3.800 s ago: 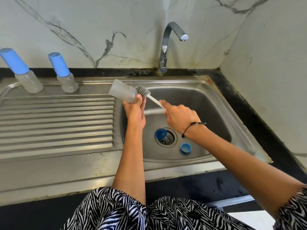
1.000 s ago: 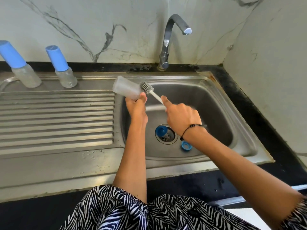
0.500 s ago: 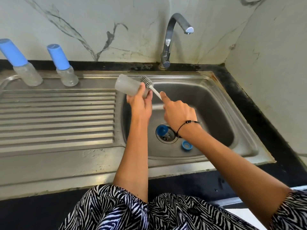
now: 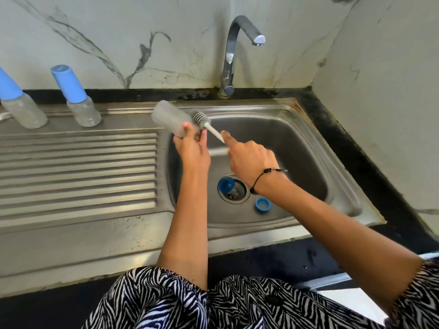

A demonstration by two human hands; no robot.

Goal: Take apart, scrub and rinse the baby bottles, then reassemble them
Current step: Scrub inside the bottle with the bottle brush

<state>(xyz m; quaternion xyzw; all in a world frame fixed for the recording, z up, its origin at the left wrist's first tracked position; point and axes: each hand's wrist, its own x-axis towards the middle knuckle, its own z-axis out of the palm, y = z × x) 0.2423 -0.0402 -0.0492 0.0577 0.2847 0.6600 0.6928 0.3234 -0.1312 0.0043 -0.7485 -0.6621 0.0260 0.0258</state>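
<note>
Over the left edge of the steel sink (image 4: 316,148), we are holding a frosted, capless bottle (image 4: 169,118) tilted on its side, our left hand (image 4: 193,148) wrapping its grip around the neck end. Our right hand (image 4: 251,160) is closing its grip on the white handle of a bottle brush (image 4: 206,124), whose grey bristle head is sitting at the bottle's mouth. Two capped bottles (image 4: 78,100) are standing on the ribbed drainboard (image 4: 78,167) beneath the marble wall (image 4: 118,39), while a blue nipple piece (image 4: 226,184) and a blue ring (image 4: 263,204) are lying around the drain, with a black desk (image 4: 351,143) edging the sink.
</note>
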